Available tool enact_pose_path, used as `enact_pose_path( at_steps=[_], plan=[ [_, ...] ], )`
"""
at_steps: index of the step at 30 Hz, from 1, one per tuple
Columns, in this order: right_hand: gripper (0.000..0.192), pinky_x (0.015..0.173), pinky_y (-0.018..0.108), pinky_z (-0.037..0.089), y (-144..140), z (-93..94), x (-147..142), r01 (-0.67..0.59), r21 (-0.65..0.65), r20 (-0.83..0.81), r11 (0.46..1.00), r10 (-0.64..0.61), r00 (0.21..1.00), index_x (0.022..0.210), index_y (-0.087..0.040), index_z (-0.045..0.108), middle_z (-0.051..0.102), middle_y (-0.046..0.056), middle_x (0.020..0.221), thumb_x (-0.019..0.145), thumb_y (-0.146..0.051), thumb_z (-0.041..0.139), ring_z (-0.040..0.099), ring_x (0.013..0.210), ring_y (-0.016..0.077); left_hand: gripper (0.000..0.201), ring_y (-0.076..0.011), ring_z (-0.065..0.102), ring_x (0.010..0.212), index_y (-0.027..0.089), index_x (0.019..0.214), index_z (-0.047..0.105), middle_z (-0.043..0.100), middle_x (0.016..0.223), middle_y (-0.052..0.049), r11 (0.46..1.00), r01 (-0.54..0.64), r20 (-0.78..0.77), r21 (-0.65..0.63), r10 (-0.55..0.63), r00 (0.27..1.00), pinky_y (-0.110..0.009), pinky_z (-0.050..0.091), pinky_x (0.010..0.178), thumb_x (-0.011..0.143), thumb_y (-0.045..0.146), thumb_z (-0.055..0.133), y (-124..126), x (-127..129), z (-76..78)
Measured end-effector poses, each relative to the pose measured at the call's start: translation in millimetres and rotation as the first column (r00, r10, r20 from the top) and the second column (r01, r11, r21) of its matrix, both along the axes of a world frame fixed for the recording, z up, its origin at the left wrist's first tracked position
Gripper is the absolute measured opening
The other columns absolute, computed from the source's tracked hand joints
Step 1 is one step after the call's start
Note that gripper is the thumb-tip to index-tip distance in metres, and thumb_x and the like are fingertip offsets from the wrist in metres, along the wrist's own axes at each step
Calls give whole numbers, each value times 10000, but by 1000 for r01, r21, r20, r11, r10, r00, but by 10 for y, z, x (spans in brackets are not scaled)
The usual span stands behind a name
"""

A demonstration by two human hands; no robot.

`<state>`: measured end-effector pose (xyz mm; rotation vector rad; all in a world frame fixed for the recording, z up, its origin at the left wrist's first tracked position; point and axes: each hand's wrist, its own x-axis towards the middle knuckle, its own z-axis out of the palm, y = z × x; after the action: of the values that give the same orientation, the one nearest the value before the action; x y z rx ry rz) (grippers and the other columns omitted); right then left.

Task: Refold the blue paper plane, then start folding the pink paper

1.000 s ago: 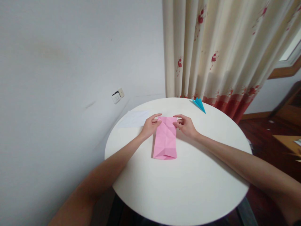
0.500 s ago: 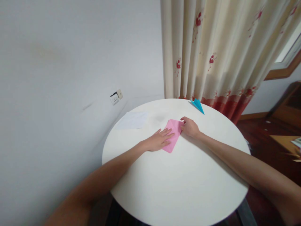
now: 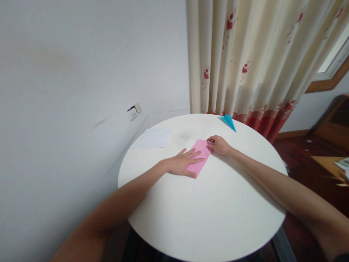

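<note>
A folded sheet of pink paper (image 3: 204, 146) lies on the white round table (image 3: 207, 218). My left hand (image 3: 178, 165) rests flat over its left part with the fingers spread, the thumb along the near edge. At the far right corner, my right hand (image 3: 220, 145) has its fingers closed on the edge of the same paper. The fingers cover part of that corner, so the fold there is hard to make out.
A blue paper plane (image 3: 229, 122) lies by the table's far edge, close to the flowered curtain (image 3: 240, 54). White paper (image 3: 152, 138) lies at the table's left, beside the wall with a socket (image 3: 132, 114).
The right fingers have moved slightly left over the paper's far right edge, which now looks folded in. My left hand has spread wider, its thumb now at the near corner.
</note>
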<state>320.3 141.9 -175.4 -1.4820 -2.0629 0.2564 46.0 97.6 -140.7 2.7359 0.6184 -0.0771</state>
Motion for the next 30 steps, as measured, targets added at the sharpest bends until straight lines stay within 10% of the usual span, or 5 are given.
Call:
enact_pose_path(
  at_steps=[9,20,30],
  plan=[
    [251,589,225,430,-43,61,-16,-73,-96,-192,993,54,980,979,-153,754,677,6,682,736,-104,712,573,593,130,1121,-352,49,1528,383,1564,214,163,1652,-44,993,12,57,-121,-6,998,-586,18,1220,657,548,853,142,-177,80],
    [170,450,209,440,-136,219,30,-195,-280,-600,940,-12,800,797,-122,765,654,7,587,659,-107,667,532,490,112,716,-267,228,1507,285,1535,360,279,1619,-54,984,-162,172,-71,172,970,-424,175,1238,915,568,580,35,-106,121],
    [156,403,186,358,-124,220,-1,-164,-362,-627,918,-110,771,718,-102,769,637,27,529,652,-117,628,500,462,101,842,-310,147,1523,253,1581,214,197,1641,-55,981,-187,181,43,176,967,-461,175,1237,865,420,624,-270,162,9]
  ],
)
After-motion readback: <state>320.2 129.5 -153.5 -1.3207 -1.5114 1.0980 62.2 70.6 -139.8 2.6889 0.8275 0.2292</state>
